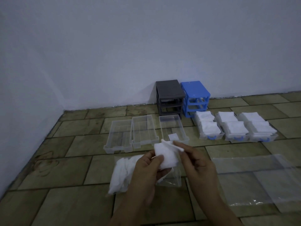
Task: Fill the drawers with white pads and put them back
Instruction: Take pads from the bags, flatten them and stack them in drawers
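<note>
On the tiled floor (78, 199), three clear drawers stand in a row: two empty (119, 137) (144, 129), the third (173, 128) holding one white pad (173, 137). In front, a bag of pads (121, 173) lies beneath the left hand (145, 170), whose fingers grip a pad stack (164, 156). The right hand (197, 163) pinches the stack's top corner. Further right sit three full blue-handled drawers (236, 128).

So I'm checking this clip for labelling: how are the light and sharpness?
Head view: dim, bluish light, soft all over; the hands, left and right, and the white pad look slightly smeared; the clear drawers blend into the floor; straight tile lines bow near the edges; faint glare on the plastic sheet.
</note>
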